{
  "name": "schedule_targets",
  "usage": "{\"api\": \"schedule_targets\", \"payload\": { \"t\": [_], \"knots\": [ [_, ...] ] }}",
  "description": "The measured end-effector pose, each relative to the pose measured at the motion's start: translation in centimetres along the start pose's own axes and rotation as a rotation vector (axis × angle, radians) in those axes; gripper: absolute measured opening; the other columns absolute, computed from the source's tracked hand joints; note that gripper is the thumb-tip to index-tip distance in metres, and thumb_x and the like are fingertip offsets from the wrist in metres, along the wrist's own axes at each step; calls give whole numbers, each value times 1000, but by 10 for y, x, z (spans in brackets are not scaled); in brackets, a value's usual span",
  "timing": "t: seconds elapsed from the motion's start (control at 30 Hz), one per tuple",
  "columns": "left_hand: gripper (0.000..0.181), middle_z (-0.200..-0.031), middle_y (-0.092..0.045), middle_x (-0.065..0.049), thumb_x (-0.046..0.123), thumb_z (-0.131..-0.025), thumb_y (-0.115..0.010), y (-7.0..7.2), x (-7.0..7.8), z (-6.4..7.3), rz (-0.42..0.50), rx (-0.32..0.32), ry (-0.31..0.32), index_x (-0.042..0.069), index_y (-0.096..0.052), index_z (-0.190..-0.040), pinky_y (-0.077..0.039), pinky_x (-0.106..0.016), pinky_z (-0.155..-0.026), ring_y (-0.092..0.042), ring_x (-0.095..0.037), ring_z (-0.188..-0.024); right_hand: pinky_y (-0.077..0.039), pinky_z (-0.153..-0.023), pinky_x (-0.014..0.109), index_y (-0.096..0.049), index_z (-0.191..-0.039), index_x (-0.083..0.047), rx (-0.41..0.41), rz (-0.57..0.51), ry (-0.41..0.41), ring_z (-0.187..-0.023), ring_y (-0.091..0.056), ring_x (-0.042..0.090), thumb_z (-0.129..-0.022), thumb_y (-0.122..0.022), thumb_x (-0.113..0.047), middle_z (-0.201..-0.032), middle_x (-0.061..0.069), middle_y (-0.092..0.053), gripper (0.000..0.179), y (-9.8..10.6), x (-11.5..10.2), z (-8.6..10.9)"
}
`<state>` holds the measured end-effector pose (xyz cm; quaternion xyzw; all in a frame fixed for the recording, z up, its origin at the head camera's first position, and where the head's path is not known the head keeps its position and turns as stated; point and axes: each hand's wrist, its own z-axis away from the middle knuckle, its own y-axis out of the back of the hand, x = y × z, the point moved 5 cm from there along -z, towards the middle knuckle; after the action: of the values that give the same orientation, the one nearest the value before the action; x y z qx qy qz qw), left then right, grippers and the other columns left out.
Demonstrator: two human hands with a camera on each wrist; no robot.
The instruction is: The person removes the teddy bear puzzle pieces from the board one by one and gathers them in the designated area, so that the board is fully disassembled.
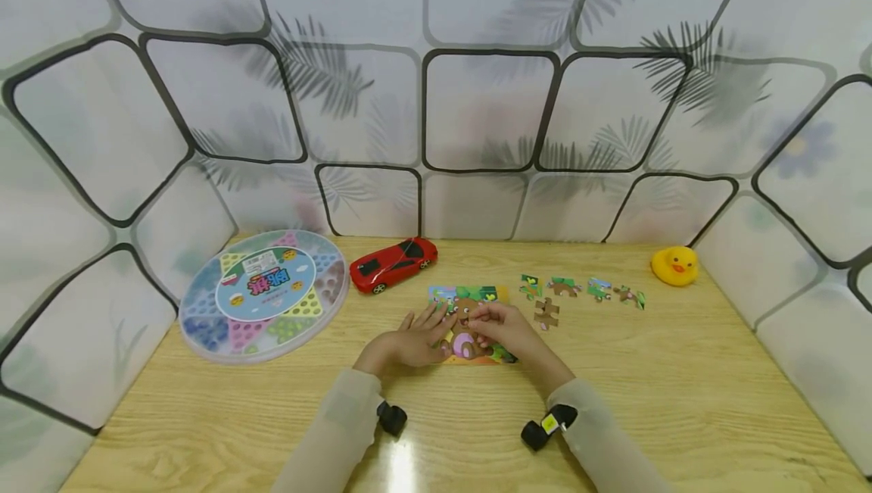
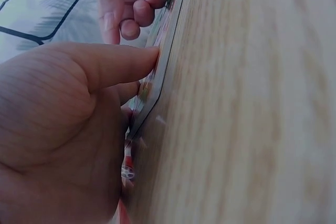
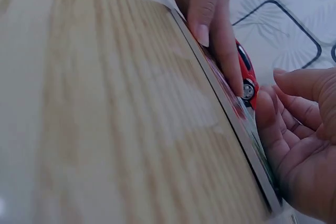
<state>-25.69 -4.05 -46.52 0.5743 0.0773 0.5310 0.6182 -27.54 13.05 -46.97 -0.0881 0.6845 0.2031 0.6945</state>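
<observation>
A jigsaw puzzle (image 1: 466, 343) with a brown bear on it lies on the table between the two hands. My left hand (image 1: 417, 341) rests on its left side with fingers spread. In the left wrist view, the thumb of that hand (image 2: 58, 114) touches the puzzle board's edge (image 2: 167, 59). Over the bear's face is my right hand (image 1: 507, 330), its fingers loosely bent. The right wrist view shows the right hand (image 3: 310, 140) beside the board (image 3: 231, 116), a gap between thumb and forefinger and no piece visible there.
Several loose puzzle pieces (image 1: 547, 313) lie right of the puzzle. A red toy car (image 1: 393, 266) stands behind it to the left, near a round board game (image 1: 330, 326). A yellow rubber duck (image 1: 674, 266) sits at the back right. Patterned fabric walls (image 1: 477, 205) enclose the table.
</observation>
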Motion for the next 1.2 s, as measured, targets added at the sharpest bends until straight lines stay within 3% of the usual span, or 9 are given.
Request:
{"api": "schedule_targets", "payload": {
  "t": [0.47,0.9,1.2],
  "knots": [
    [66,-158,9,-4,40,-100,-38,-1,-2,-3,-2,4,3,20,-5,-154,10,-54,-110,18,-21,-142,-47,-54,20,-59,-113,7,-20,171,-50,-62,-56,9,-90,-61,-7,-81,5,-59,27,-8,3,-7],
    [62,-158,3,-13,29,-100,-38,6,8,6,-9,8,3,12,-11,-153,3,-56,-111,10,-28,-144,-46,-52,20,-56,-122,11,-55,221,-23,-60,-55,8,-89,-63,-5,-79,5,-60,37,-13,-2,-11],
    [64,-158,8,-15,36,-98,-46,8,5,6,-11,51,63,21,-17,-153,-2,-51,-114,11,-37,-142,-45,-53,23,-59,-120,8,-47,222,-68,-60,-54,10,-89,-63,-7,-78,5,-59,35,-12,-3,-9]
  ]
}}
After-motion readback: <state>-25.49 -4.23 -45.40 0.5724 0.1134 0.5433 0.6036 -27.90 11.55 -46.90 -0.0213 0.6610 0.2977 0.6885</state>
